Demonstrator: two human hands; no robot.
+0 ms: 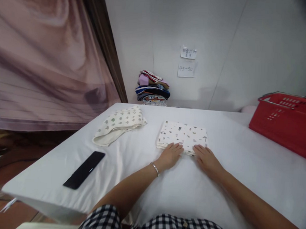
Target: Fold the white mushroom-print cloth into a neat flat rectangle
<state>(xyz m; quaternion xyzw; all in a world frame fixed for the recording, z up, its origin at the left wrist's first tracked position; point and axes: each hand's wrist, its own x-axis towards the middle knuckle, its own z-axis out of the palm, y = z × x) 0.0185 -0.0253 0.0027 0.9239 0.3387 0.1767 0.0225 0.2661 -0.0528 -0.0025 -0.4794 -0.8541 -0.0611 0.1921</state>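
Resting our left hand [169, 157] and right hand [208, 162] on the folded cloth's [184, 134] near edge, on the white table [243, 146]: fingers extended, nothing gripped. We've got this one neatly layered; the other printed cloth [122, 121], leftward, lies loose, not squared.

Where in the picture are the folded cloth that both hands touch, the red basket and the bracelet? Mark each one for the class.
Folded cloth [183, 134]: head view, middle of its printed top.
Red basket [287, 126]: head view, its side wall.
Bracelet [155, 168]: head view, its visible band.
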